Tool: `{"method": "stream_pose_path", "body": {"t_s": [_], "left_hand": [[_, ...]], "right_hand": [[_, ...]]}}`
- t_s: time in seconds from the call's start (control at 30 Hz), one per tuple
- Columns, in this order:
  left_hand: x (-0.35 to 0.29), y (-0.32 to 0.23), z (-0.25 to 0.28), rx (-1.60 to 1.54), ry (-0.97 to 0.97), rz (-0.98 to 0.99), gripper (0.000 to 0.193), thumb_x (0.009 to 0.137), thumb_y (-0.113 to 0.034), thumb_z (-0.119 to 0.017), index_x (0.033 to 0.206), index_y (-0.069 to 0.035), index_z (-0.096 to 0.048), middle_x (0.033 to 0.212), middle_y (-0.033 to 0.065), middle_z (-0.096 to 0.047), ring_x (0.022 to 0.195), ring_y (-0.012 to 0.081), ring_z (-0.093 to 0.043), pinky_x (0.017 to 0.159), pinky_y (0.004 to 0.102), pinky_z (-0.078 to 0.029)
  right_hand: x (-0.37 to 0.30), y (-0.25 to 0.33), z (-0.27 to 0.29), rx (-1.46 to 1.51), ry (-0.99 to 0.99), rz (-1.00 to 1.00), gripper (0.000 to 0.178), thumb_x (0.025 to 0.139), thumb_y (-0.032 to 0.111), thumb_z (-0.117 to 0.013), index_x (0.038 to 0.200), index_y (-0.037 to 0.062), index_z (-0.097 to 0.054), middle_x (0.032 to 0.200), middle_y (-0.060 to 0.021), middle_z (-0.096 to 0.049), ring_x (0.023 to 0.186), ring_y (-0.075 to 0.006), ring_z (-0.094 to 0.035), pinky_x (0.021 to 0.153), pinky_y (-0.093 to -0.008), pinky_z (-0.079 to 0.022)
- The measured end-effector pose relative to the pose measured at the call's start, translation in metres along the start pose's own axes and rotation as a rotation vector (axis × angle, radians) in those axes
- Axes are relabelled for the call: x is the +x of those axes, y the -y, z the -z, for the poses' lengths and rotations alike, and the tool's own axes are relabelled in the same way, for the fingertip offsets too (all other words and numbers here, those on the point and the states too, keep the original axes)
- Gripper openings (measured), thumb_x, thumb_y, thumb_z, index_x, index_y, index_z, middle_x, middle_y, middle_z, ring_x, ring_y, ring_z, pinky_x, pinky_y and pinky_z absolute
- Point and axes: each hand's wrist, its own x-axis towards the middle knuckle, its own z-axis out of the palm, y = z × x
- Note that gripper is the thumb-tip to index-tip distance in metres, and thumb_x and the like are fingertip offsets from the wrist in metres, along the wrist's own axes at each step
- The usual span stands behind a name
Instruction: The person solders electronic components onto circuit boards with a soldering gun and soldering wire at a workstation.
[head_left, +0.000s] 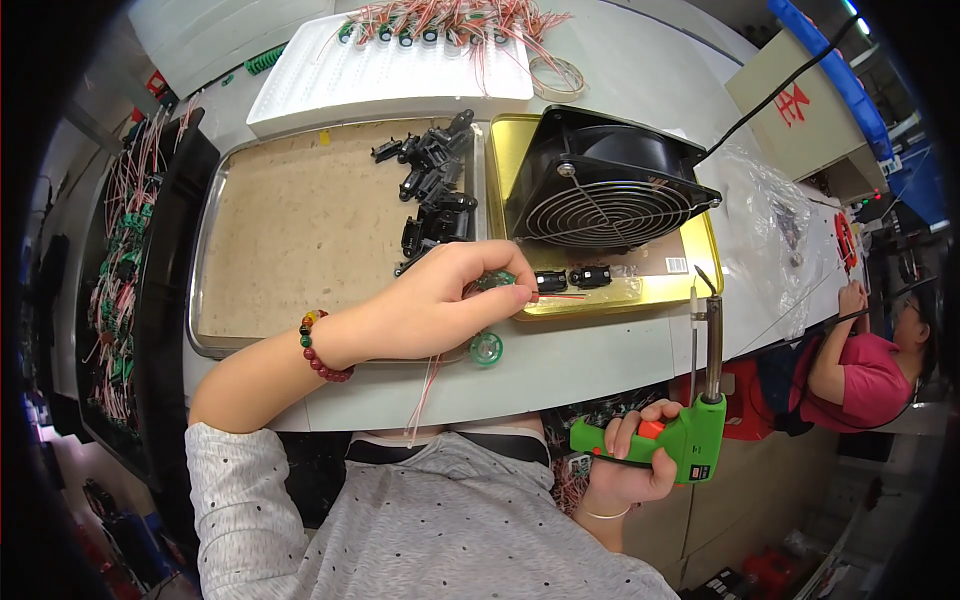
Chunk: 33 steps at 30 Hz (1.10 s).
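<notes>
My left hand [425, 300] reaches over the front edge of the metal tray [270, 230], its fingers pinched on a small green circuit board [493, 281]. Thin red and white wires [427, 392] trail beneath that hand, and a round green disc [486, 348] shows just below the fingers. In my right hand [630, 460], off the table's front edge, is a green soldering gun [700, 440] with an orange trigger, its tip pointing up. Two small black parts [590, 277] lie in the gold tin lid [708, 255] beside my left fingertips. Several black plastic housings [438, 185] are heaped on the tray's right side.
A black fan [610, 190] with a wire guard stands in the gold lid. Behind the tray sits a white ridged tray [300, 85] with wired green parts. At left, a black bin [150, 230] holds more wired boards. Another person [860, 360] sits at the right.
</notes>
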Motion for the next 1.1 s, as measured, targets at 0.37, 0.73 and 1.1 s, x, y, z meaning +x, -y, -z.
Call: {"method": "stream_pose_path", "body": {"t_s": [0.37, 0.73, 1.1], "left_hand": [[0.0, -0.01, 0.003, -0.103, 0.089, 0.189, 0.005, 0.08, -0.007, -0.049, 0.082, -0.003, -0.047, 0.068, -0.0033, -0.044, 0.059, 0.0016, -0.037, 0.051, 0.0185, -0.031], [-0.001, -0.002, 0.003, -0.134, 0.045, 0.14, 0.009, 0.075, -0.009, -0.049, 0.079, -0.001, -0.05, 0.062, -0.002, -0.044, 0.052, 0.0016, -0.036, 0.045, 0.0192, -0.029], [0.009, -0.008, 0.004, -0.093, 0.042, 0.292, 0.017, 0.086, -0.018, -0.051, 0.078, -0.003, -0.047, 0.064, -0.0032, -0.046, 0.051, 0.0006, -0.042, 0.045, 0.0164, -0.034]], "right_hand": [[0.0, -0.002, -0.002, 0.009, -0.018, -0.059, 0.048, 0.062, 0.019, -0.053, 0.105, 0.0009, -0.043, 0.095, -0.0101, -0.053, 0.046, -0.0156, -0.044, 0.043, -0.0266, -0.035], [0.001, -0.004, 0.001, 0.031, 0.023, -0.079, 0.049, 0.063, 0.016, -0.052, 0.108, 0.0, -0.042, 0.1, -0.0098, -0.052, 0.047, -0.0169, -0.045, 0.044, -0.0277, -0.035], [-0.002, -0.002, -0.005, -0.026, 0.026, -0.067, 0.044, 0.066, 0.017, -0.052, 0.105, 0.0001, -0.042, 0.096, -0.0095, -0.05, 0.045, -0.0144, -0.042, 0.042, -0.0264, -0.034]]}}
